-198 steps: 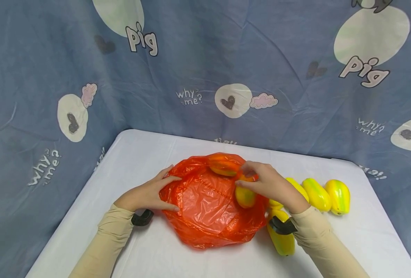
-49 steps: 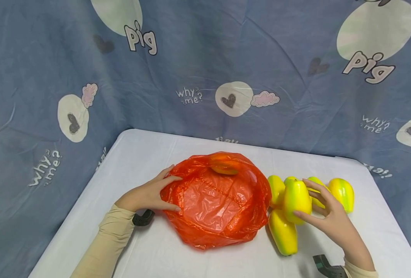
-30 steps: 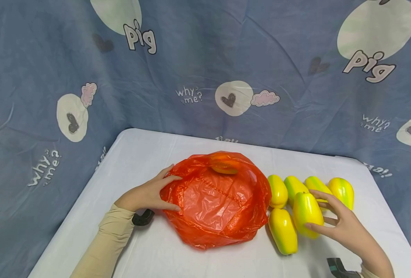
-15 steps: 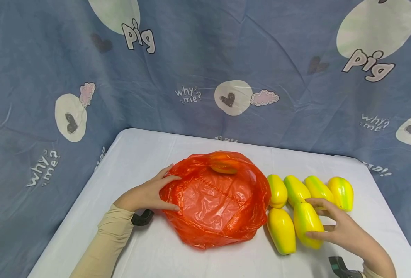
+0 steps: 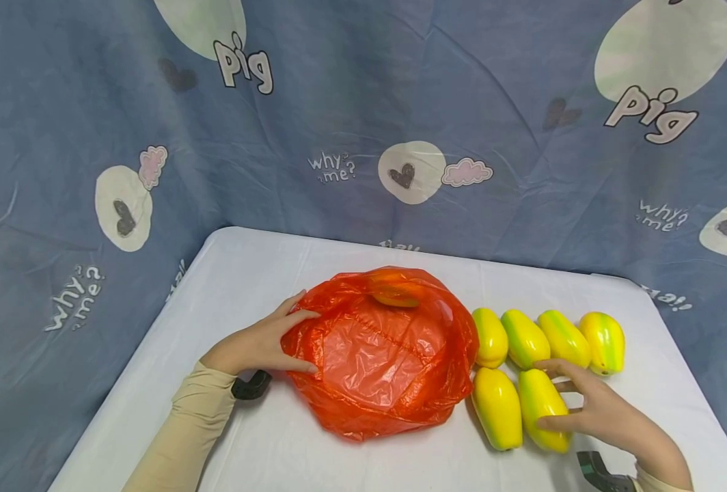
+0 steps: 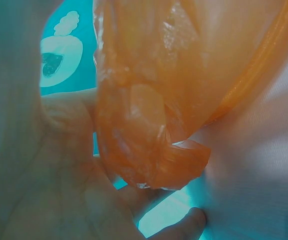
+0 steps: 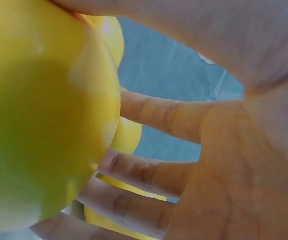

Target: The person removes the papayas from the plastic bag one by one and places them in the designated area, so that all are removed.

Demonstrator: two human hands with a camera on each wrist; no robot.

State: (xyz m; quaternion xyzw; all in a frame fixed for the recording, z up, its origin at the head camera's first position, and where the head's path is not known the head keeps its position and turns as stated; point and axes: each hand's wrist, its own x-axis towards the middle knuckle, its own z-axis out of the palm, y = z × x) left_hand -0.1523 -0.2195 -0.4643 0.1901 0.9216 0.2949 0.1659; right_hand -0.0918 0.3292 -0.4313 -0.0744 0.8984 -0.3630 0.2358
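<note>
My left hand (image 5: 260, 342) rests on the left side of a red plastic bag (image 5: 369, 362), its fingers spread and fairly straight along the rim. In the left wrist view the bag (image 6: 149, 110) hangs crumpled next to the palm. One yellow-green toy papaya (image 5: 395, 298) lies inside the bag at the back, partly covered by film. On the right, my right hand (image 5: 603, 413) holds another papaya (image 5: 540, 410) between thumb and fingers, low over the table. The right wrist view has this papaya (image 7: 43, 120) large, with fingertips against its side. Left of it lies a papaya (image 5: 497, 410).
Behind the held papaya, several more papayas (image 5: 560, 338) lie in a row to the right of the bag. White cloth covers the table (image 5: 265, 437). A blue printed curtain (image 5: 314, 102) hangs along the back and left sides.
A papaya was in my right hand at the bag 6.6 seconds ago; now the hand holds one right of the bag. Over the last second it has come down toward the table. The left hand stays.
</note>
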